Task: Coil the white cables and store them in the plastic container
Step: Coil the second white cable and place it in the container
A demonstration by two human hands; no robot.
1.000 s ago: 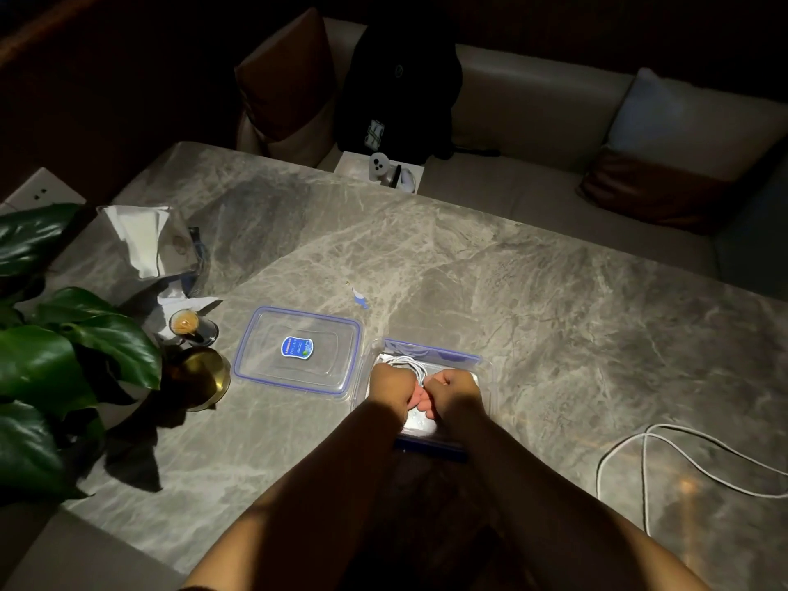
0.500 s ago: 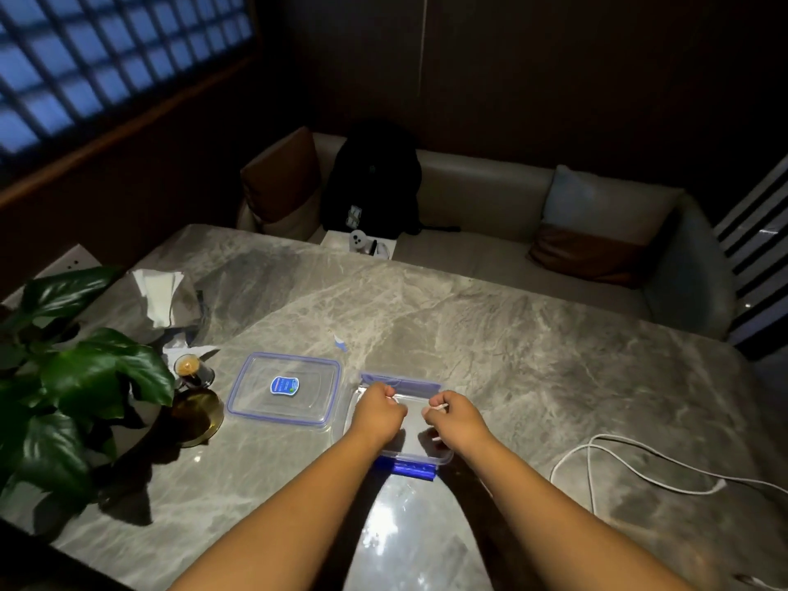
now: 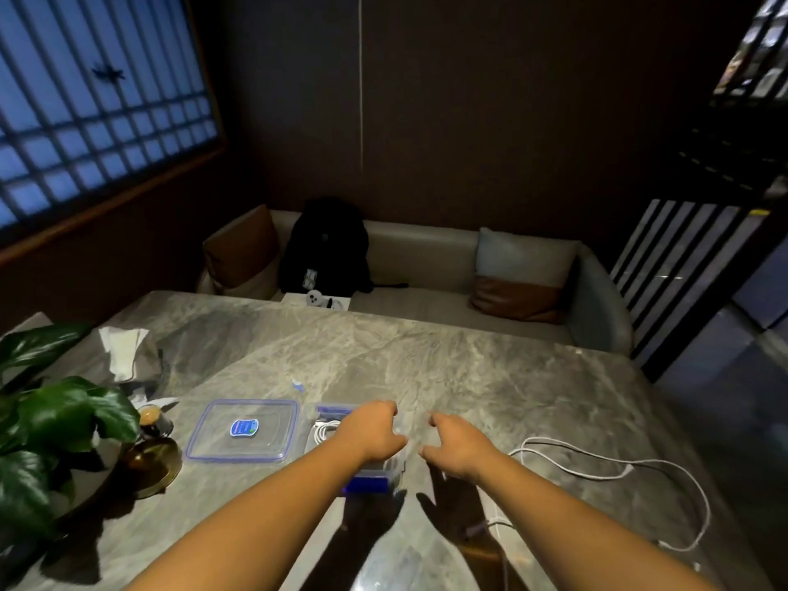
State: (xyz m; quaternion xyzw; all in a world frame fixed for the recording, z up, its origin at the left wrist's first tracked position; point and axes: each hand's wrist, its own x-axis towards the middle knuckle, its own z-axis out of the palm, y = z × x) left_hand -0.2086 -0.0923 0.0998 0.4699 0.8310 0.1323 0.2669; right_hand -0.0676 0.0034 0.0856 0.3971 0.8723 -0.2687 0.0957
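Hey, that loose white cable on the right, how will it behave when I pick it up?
Probably floppy: the white cable lies in slack loops on the table, so it should droop and trail. It looks thin, so likely light.

The left hand (image 3: pixel 371 432) and its forearm cover most of the plastic container (image 3: pixel 328 409). Only its far rim, a blue clip (image 3: pixel 366 484) and a bit of coiled white cable (image 3: pixel 324 430) show. Near the tabletop's right edge, the loose white cable (image 3: pixel 665 464) is partly hidden behind the right forearm (image 3: pixel 575 518). The label (image 3: pixel 244 427) on the lid (image 3: pixel 213 445) is too small to read. The picture's left edge cuts off the plant (image 3: pixel 64 415).
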